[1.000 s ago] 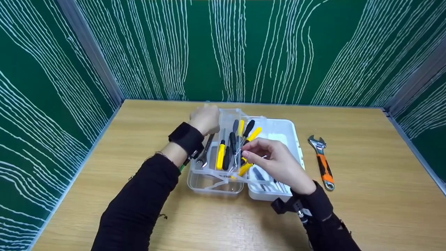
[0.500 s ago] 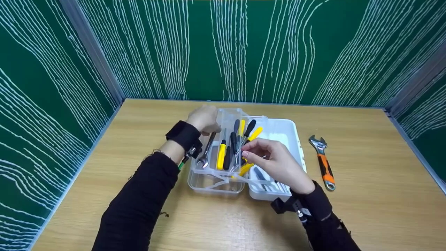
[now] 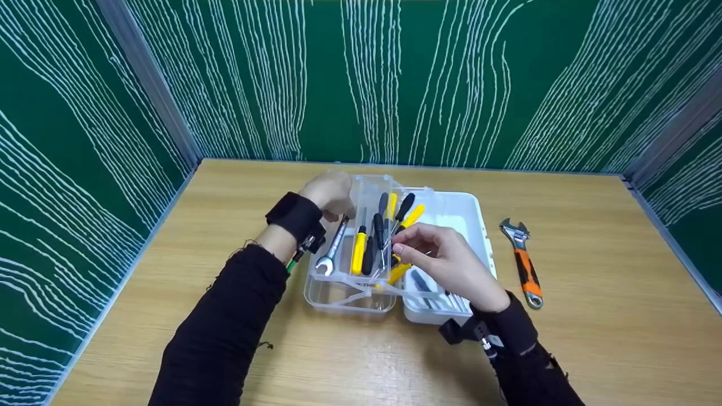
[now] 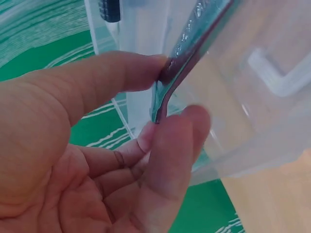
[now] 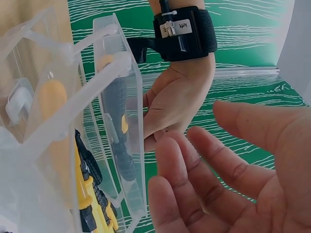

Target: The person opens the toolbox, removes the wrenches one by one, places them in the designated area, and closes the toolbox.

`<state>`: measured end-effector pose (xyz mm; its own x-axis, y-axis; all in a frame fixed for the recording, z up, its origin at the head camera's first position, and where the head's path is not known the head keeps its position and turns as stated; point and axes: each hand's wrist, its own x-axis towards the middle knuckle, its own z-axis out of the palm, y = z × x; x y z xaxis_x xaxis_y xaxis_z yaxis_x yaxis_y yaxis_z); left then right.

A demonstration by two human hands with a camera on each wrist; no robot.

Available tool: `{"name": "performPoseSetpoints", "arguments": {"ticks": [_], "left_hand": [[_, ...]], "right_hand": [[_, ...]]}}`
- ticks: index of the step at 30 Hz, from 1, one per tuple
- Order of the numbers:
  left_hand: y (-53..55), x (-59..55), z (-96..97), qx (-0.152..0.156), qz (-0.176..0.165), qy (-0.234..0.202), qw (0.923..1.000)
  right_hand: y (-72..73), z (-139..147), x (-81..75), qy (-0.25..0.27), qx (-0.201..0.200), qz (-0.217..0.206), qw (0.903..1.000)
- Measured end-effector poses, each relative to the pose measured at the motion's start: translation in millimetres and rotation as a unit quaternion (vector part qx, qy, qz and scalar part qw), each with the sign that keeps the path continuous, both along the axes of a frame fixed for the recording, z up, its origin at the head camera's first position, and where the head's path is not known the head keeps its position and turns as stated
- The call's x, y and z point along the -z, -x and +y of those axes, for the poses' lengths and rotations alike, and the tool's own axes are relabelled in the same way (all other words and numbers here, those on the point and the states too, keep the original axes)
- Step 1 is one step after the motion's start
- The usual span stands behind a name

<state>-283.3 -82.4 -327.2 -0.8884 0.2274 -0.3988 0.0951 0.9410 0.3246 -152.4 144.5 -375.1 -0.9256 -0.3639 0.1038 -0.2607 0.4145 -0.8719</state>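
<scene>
My left hand (image 3: 331, 194) is at the back left of the clear plastic tray (image 3: 372, 189). In the left wrist view, its thumb and fingers pinch one end of a metal wrench (image 4: 194, 41). The wrench's open end (image 3: 325, 265) points toward me, over the tray's left part. My right hand (image 3: 454, 268) hovers by the tray's right side. The right wrist view shows its fingers (image 5: 170, 158) loosely bent, with nothing between them. A yellow screwdriver (image 3: 359, 254) and several black-handled tools lie in the tray beside the wrench.
The tray sits on folding arms above a clear-and-white toolbox (image 3: 484, 237) holding more yellow and black tools. An adjustable wrench (image 3: 524, 265) with an orange and black handle lies on the table (image 3: 361, 361) to the right. Green walls (image 3: 321, 73) surround the table.
The wrench has turned in my left hand, and its open end shows more plainly and slightly further left. That hand has shifted slightly left. My right hand has stayed nearly still.
</scene>
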Motion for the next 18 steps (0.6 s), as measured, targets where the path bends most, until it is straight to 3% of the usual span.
{"name": "performPoseSetpoints", "arguments": {"ticks": [5,10,18], "left_hand": [[-2.5,1.1,-1.9,-0.022,-0.029,-0.046,0.9983],[-5.1,0.3,-3.2,-0.024,-0.055,-0.05,0.9969],[-5.8,1.1,-5.5,-0.03,-0.034,-0.072,0.9964]], "right_hand": [[0.3,0.1,1.0,0.0,0.0,0.003,1.0],[1.5,-3.9,1.4,-0.001,0.001,0.004,1.0],[2.3,-5.4,1.3,0.0,0.0,0.001,1.0]]}}
